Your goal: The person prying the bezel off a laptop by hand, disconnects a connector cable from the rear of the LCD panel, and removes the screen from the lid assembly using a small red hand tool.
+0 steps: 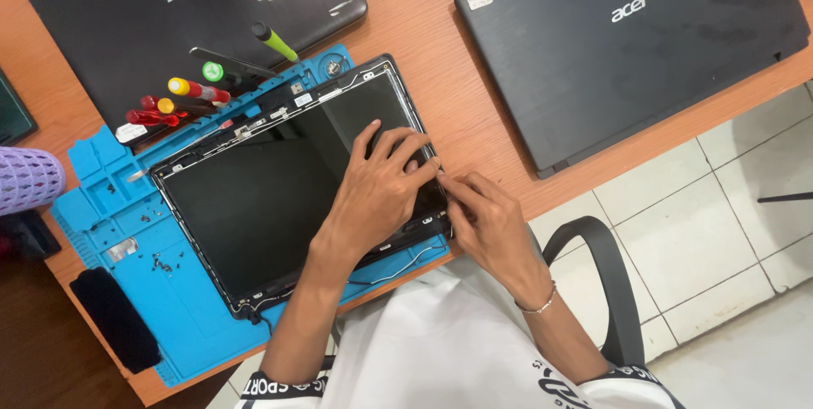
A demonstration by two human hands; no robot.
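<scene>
— Where is the panel sitting right now?

— The bare laptop screen panel point(271, 197) lies flat in its dark lid frame point(385, 66) on the blue repair mat point(110, 206), which is on the desk point(474, 104). My left hand point(377, 193) rests on the glass near its right edge, fingers spread and pressing down, gripping nothing. My right hand point(491, 223) is at that same edge, fingertips pinched on something very small; I cannot tell whether it is a screw, a tab or a bit of tape.

— What worries you?

— I judge 3 things could go wrong. Too much weight from my left hand could crack the panel, since thin glass does not forgive a hard press near the border. A tug from my right hand while the left pins the panel could bend the edge or tear whatever is stuck there. The thin white cable point(385, 267) running along the lower frame could also snag.

— And the loose bits?

— Small dark screws point(161, 263) lie scattered on the mat. A sleeve brushing them could send them off the desk. The screwdrivers point(182, 100) rest on the closed grey laptop point(169, 11), well apart from my hands.
</scene>
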